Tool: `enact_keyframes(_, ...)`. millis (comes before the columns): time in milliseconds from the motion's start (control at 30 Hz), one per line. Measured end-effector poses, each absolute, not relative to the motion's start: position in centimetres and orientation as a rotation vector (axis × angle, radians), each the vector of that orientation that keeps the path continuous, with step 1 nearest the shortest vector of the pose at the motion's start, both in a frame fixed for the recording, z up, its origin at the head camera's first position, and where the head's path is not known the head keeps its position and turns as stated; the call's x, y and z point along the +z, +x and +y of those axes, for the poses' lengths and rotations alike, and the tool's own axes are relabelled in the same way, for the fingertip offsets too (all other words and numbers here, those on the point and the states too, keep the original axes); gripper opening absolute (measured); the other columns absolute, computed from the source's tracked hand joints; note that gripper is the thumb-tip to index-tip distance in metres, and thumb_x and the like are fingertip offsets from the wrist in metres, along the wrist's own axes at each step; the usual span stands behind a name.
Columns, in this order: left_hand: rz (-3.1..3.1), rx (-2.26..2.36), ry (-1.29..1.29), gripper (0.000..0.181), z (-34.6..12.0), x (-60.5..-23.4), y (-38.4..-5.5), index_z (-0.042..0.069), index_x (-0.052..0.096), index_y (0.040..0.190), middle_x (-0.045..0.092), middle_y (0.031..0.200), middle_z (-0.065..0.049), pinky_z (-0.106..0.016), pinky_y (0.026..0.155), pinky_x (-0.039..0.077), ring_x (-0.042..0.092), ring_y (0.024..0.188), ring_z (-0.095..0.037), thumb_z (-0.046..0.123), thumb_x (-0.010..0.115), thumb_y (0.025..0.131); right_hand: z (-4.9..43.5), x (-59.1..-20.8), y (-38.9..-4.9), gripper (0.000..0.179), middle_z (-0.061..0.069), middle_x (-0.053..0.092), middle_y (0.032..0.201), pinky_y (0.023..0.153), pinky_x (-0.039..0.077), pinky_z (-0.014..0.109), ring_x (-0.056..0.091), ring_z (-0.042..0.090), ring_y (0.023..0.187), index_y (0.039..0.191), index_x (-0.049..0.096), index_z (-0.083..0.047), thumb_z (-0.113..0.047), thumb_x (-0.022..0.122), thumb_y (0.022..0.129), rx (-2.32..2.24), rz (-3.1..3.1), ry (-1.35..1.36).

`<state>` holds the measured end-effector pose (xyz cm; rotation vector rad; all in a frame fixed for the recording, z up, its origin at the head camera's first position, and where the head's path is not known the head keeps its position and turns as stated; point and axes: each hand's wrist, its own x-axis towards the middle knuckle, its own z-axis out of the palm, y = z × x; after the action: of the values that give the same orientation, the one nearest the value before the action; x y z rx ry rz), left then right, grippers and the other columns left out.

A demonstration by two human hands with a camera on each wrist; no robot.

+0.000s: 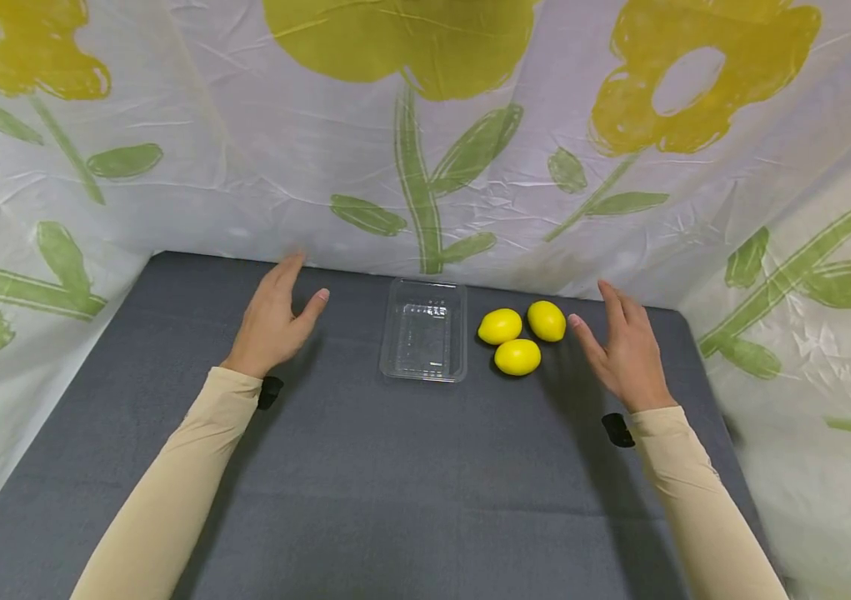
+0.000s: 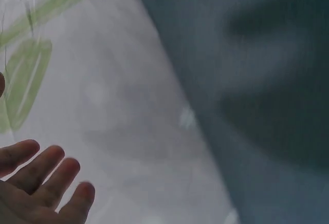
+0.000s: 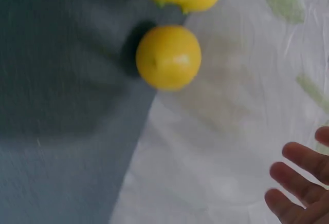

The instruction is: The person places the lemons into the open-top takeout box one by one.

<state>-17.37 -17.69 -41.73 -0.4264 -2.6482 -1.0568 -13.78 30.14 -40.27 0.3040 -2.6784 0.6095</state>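
Note:
A clear plastic container (image 1: pixel 425 333) lies on the dark grey cloth, its inside visible from above. Just right of it, three yellow lemons (image 1: pixel 518 357) sit in a close cluster. My left hand (image 1: pixel 272 321) hovers left of the container, fingers extended and thumb apart, touching nothing. To the right of the lemons, my right hand (image 1: pixel 623 354) is held with its fingers spread, its thumb close to the nearest lemon (image 1: pixel 547 322). In the right wrist view, one lemon (image 3: pixel 168 58) shows whole, apart from the fingers (image 3: pixel 298 180). The left wrist view has only the fingers (image 2: pixel 51 178), holding nothing.
A table (image 1: pixel 365 500) under grey cloth spreads out in front of me. White sheeting (image 1: pixel 245 150) printed with yellow flowers and green leaves hangs along its back and both sides. Dark wrist-worn pieces (image 1: pixel 618 430) show by the cuffs.

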Motion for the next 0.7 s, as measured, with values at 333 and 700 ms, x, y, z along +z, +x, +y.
enact_keyframes(333, -2.667, -1.597, -0.318, 0.066, -13.9, -45.8, -16.7, 0.002, 0.032, 0.158, 0.032, 0.161, -0.020, -0.055, 0.119, 0.026, 0.028, 0.149, -0.038, 0.032, 0.058, 0.105, 28.0, -41.9, -12.3, 0.059, 0.025, 0.057, 0.136, 0.102, 0.043, 0.061, 0.054, 0.044, 0.125, 0.143, 0.052, 0.005, -0.027, 0.072, 0.097, 0.917, -2.711, 0.203)
enact_keyframes(700, -2.523, -2.110, -0.327, 0.075, -9.5, -49.4, -16.4, -0.004, 0.013, 0.161, 0.014, 0.167, -0.020, -0.043, 0.124, 0.014, 0.013, 0.154, -0.031, 0.022, 0.058, 0.106, 26.8, -44.0, -11.5, 0.068, 0.025, 0.055, 0.140, 0.105, 0.043, 0.058, 0.053, 0.042, 0.128, 0.143, 0.051, 0.006, -0.033, 0.077, 0.093, 1.024, -2.808, 0.130)
